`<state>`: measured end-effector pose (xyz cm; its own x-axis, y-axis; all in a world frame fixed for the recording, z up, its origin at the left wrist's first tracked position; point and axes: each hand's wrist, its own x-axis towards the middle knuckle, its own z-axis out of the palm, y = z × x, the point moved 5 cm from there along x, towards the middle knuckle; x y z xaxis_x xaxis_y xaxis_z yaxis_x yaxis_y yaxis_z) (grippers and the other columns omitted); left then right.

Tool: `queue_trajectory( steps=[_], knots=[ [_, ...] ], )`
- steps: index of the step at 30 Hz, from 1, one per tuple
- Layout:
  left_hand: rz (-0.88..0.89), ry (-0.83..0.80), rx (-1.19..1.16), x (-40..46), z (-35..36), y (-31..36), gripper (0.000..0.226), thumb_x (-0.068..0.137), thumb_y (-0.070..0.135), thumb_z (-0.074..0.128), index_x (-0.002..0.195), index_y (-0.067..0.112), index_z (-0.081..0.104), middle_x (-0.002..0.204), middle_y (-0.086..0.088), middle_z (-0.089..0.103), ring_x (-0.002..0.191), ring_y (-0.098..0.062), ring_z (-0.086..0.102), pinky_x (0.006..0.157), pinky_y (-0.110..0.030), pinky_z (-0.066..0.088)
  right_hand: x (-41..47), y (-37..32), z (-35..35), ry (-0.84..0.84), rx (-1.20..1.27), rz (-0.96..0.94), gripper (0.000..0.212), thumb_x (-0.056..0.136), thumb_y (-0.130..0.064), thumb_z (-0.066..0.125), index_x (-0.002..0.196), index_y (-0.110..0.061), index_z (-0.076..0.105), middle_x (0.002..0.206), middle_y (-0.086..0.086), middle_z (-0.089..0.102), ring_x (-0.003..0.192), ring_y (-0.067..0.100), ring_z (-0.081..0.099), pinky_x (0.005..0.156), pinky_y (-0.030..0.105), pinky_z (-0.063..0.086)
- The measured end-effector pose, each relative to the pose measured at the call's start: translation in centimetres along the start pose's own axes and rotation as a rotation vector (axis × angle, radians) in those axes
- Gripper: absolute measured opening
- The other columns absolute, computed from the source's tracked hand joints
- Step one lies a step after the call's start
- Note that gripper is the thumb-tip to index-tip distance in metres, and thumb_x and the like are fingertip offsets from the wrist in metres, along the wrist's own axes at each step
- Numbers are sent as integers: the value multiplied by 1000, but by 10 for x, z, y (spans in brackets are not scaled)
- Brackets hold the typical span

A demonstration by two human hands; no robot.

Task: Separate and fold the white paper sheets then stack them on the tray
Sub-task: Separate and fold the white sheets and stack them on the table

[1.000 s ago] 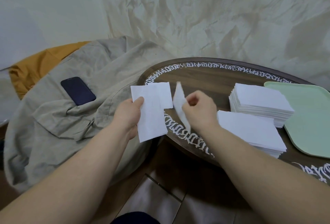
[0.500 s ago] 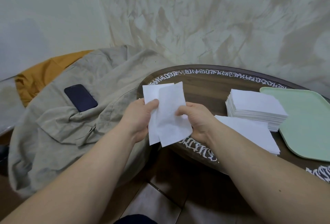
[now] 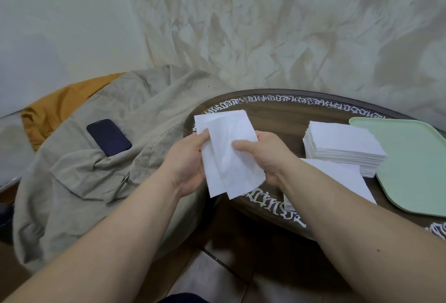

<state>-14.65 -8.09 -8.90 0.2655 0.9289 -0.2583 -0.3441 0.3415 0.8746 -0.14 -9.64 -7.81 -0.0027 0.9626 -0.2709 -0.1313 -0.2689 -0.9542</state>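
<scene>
I look down at my two bare forearms reaching forward over the near edge of a round dark wooden desk (image 3: 284,121) with white script lettering around its rim. My left hand (image 3: 185,162) grips the left edge of a white paper sheet (image 3: 212,177), thumb laid across its front, fingers curled behind it. My right hand (image 3: 263,155) pinches a second, thinner sheet (image 3: 231,141) that overlaps the first from the right, thumb pressed on its front face, the other fingers hidden behind the paper. Both sheets stand nearly upright, tilted slightly, held in the air just above the desk's near-left rim.

To the right on the desk sits a thick stack of white sheets (image 3: 342,148), squared up. In front of it, nearer to me and partly hidden by my right forearm, lies a second, flatter pile of sheets (image 3: 337,177). At the far right, a pale green tray (image 3: 415,165) rests on the desk, touching or just beside the thick stack; nothing lies on the part I can see.

To the left, off the desk, a beige jacket (image 3: 84,174) is draped over something orange (image 3: 55,107), with a dark phone (image 3: 109,137) lying on it.
</scene>
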Motion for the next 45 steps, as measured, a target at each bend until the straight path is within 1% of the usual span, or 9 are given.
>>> queue_trajectory(
  steps=[4,11,17,30,33,35,37,40,45],
  knots=[
    [-14,-17,-77,1,0,-2,44,106,33,33,133,6,56,127,-13,66,116,-30,65,88,-42,54,0,1,3,21,42,-31,10,89,-2,61,93,-10,68,94,6,73,80,20,69,66,33,57],
    [-6,-26,-56,3,3,-8,43,106,29,33,134,4,54,128,-16,65,119,-32,62,97,-45,50,0,1,7,-24,42,-17,11,91,-5,61,98,-10,68,101,9,73,88,26,69,74,38,57],
    [20,-22,-12,3,3,-7,39,105,24,38,134,4,54,127,-16,65,118,-33,62,98,-48,51,-1,0,7,-43,20,-33,11,92,-5,60,96,-12,67,93,5,73,78,19,70,62,31,56],
    [21,60,-9,2,-1,-8,38,105,27,39,131,3,55,124,-19,66,117,-35,63,98,-49,51,6,4,15,-4,2,-26,5,91,-8,63,93,-11,67,89,4,73,77,20,70,65,33,59],
    [71,182,-1,4,-12,-3,31,106,25,37,119,7,59,111,-15,72,99,-29,70,86,-44,56,17,12,10,101,-130,-38,2,87,-11,67,88,-10,66,95,8,71,87,26,68,77,44,59],
    [111,337,32,6,-30,-2,24,106,23,39,102,14,60,99,-7,73,83,-22,72,75,-39,57,27,18,6,180,-303,-89,3,84,-11,68,86,-13,66,94,7,69,82,26,67,78,42,59],
    [115,451,54,6,-49,-4,24,106,22,39,94,16,59,101,-7,71,87,-25,70,83,-45,56,37,24,8,196,-594,-161,10,85,-15,68,95,-17,66,96,0,66,82,18,62,77,34,54],
    [91,511,53,3,-69,-7,25,106,19,39,92,15,59,99,-8,70,100,-36,67,94,-57,51,54,33,17,155,-922,-230,32,89,-18,63,121,-18,60,115,-3,61,102,15,56,81,24,42],
    [70,562,29,4,-93,-5,22,104,19,44,89,15,60,91,-5,69,96,-33,67,97,-58,49,88,49,40,51,-1109,-250,51,88,-29,62,136,-19,48,134,3,55,121,26,48,92,34,43]
  ],
)
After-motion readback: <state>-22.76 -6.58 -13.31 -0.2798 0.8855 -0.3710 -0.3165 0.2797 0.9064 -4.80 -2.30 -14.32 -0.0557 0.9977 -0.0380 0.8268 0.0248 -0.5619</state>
